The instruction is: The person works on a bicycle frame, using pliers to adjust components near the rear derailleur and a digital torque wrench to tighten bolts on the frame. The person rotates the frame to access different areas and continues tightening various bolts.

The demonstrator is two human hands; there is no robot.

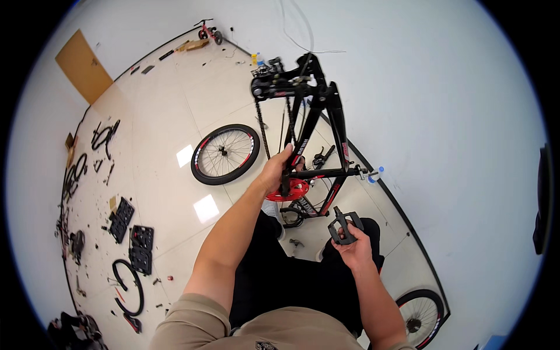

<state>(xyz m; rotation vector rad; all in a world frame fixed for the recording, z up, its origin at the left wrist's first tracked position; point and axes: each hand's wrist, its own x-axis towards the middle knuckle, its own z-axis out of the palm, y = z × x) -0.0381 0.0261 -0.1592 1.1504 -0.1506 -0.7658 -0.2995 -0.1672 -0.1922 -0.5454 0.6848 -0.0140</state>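
Note:
A black bicycle frame [315, 111] with red and white markings stands in front of me, its wheels off. My left hand [275, 170] is closed around the frame just above the red chainring [294, 190]; some of its fingers are hidden behind the black parts there, close to the crank arm [285, 185]. From the chainring the chain [262, 125] runs up to the rear end of the frame. Over my right knee, my right hand [356, 249] grips a black pedal [340, 232], its threaded spindle pointing up, apart from the frame.
A wheel with a tyre [254, 157] lies on the floor left of the frame, and another wheel [421, 309] is at lower right. Black tool cases [141, 248], a curved black fender [140, 291] and a saddle [133, 322] lie left. A hammer [296, 244] is between my feet. The white wall [443, 146] stands right.

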